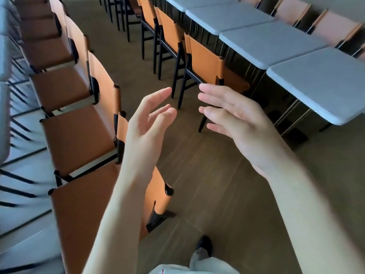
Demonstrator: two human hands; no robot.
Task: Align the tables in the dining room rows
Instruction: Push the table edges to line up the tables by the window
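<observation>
The person is showing two bare forearms with no sleeves, a left hand [150, 119] and right hand [235, 117] wearing no rings or watch, and, at six o'clock, is wearing light grey-white clothing [197, 267] and a dark shoe [205, 242].

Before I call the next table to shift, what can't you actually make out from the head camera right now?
- Left row's tables: cut off by the left edge and motion-blurred, so alignment unreadable.
- Nearest right table: far corner cut off by the right edge.
- Table bases in the right row: mostly hidden under tops and behind chairs.
- Left hand and right hand: empty, slightly blurred.
</observation>
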